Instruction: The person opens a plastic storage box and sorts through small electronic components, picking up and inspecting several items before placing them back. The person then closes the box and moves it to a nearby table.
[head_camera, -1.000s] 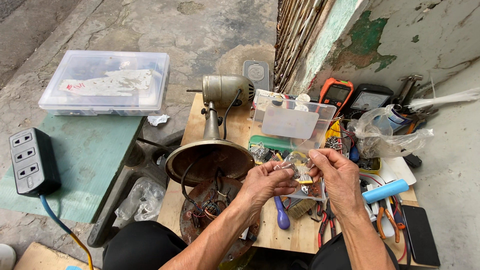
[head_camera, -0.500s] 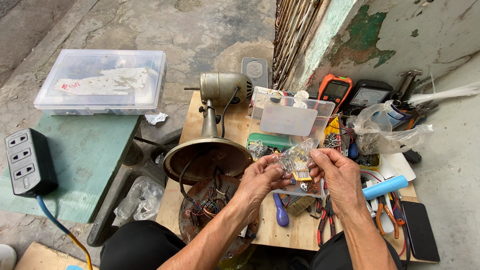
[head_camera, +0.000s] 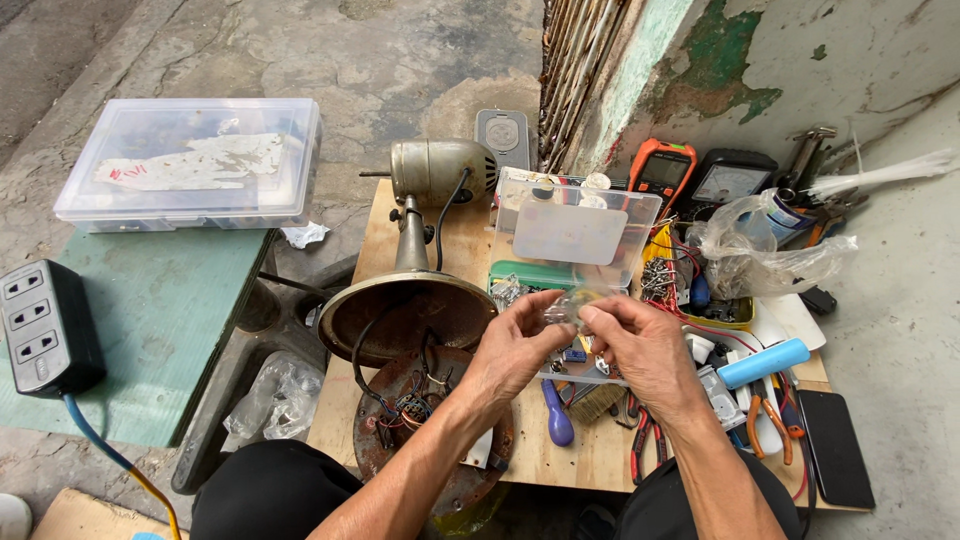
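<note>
Small crinkled clear plastic bag (head_camera: 566, 306) sits pinched between both hands above the wooden board (head_camera: 560, 455); the left hand (head_camera: 515, 345) clamps its near edge with fingertips together; the right hand (head_camera: 640, 345) grips the other side likewise; below lie a purple-handled screwdriver (head_camera: 557, 418) and a rusty round fan base (head_camera: 405, 315); behind stands a clear plastic parts box (head_camera: 572, 232).

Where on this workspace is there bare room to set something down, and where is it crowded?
Free: the green tabletop between the clear lidded plastic box and the black power strip, and the wooden board's bare strip left of the old metal fan motor. Crowded: the board's right side, around the orange multimeter, blue cylinder and pliers.
</note>
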